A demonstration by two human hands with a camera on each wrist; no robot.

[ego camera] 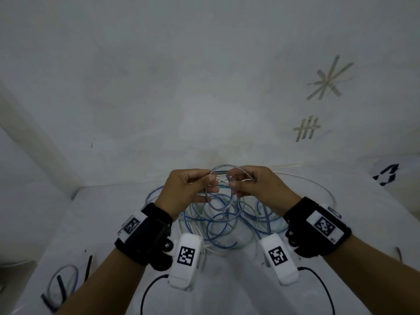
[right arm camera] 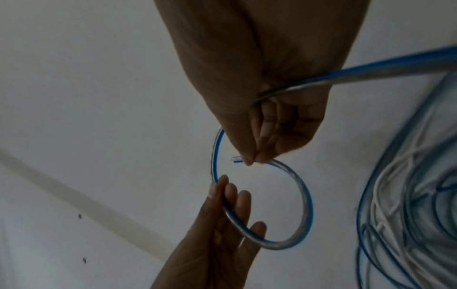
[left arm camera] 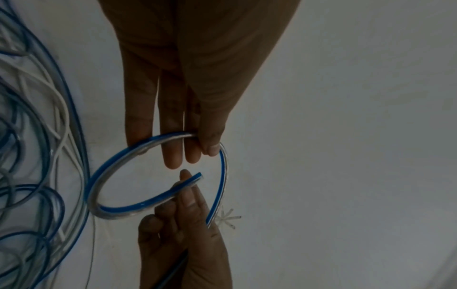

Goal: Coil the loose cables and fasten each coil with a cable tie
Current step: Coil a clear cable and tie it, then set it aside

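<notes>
Cable looped round between both hands, cut end toward left hand, right hand fingers pinching it too.

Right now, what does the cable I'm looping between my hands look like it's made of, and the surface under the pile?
The looped cable looks like clear, glossy flexible plastic with a blue stripe: it glints and bends smoothly. The left hand and right hand pinch it. The table surface looks matte white, perhaps paper or cloth; unclear.
</notes>
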